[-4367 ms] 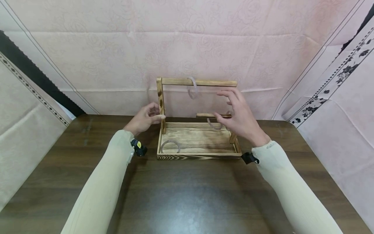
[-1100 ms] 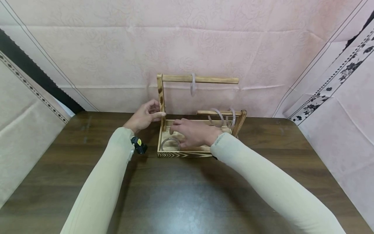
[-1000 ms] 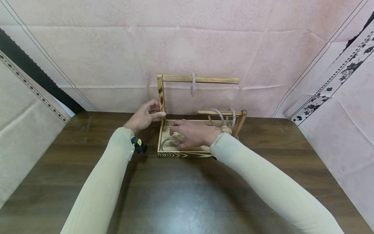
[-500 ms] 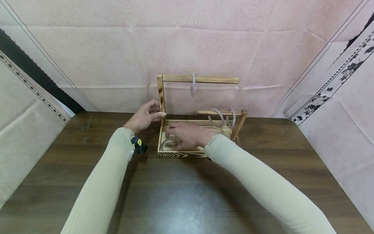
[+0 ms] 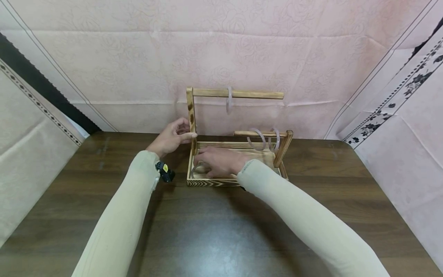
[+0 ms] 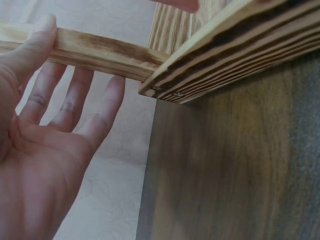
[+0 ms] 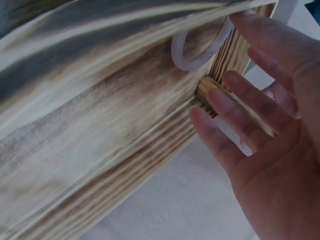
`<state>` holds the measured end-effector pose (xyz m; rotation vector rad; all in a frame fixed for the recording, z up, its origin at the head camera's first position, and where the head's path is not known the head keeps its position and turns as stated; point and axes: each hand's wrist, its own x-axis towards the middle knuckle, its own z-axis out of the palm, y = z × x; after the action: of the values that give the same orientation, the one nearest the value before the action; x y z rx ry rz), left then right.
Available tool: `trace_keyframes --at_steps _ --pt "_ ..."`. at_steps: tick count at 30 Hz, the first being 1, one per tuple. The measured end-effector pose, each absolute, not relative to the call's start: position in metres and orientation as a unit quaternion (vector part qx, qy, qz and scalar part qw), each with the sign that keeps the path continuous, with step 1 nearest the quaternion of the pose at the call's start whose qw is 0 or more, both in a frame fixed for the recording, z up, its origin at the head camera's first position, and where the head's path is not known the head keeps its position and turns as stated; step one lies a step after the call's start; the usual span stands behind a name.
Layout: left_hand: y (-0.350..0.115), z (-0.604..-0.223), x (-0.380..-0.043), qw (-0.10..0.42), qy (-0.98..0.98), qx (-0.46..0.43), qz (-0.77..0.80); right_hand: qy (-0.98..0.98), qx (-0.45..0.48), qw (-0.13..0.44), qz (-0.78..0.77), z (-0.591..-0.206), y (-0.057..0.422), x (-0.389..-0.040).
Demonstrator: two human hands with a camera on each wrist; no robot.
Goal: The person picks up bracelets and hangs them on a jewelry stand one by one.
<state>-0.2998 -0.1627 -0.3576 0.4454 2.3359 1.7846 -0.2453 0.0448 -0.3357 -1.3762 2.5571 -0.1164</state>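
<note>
A wooden rack holds pale, translucent bangles. My left hand (image 5: 170, 139) grips its left post (image 5: 190, 111), thumb on one side and fingers on the other, as the left wrist view also shows. My right hand (image 5: 221, 161) is low over the rack's tray (image 5: 214, 184), at its left end. Beneath it lies a bangle (image 7: 178, 54), partly covered by the hand in the head view. In the right wrist view the thumb tip is right at that bangle's edge, while the other fingers are spread, fairly straight, near the post's foot.
One bangle (image 5: 229, 104) hangs on the upper rod (image 5: 259, 94), whose right end is free. Two more, a left bangle (image 5: 262, 144) and a right bangle (image 5: 277, 140), hang on the lower rod (image 5: 241, 133). A pink patterned cloth (image 5: 138, 69) rises behind the dark table (image 5: 166, 231).
My right hand has come from the lower rod on the right to the tray's left end, then lower and farther left over the bangle. The left hand keeps its grip on the post.
</note>
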Motion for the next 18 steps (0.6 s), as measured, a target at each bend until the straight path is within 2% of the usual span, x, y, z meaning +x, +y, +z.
trace_keyframes --at_steps 18 --pt "-0.163 -0.355 -0.299 0.092 0.781 0.145 0.6 0.879 -0.46 0.125 -0.038 -0.346 0.038 -0.25"
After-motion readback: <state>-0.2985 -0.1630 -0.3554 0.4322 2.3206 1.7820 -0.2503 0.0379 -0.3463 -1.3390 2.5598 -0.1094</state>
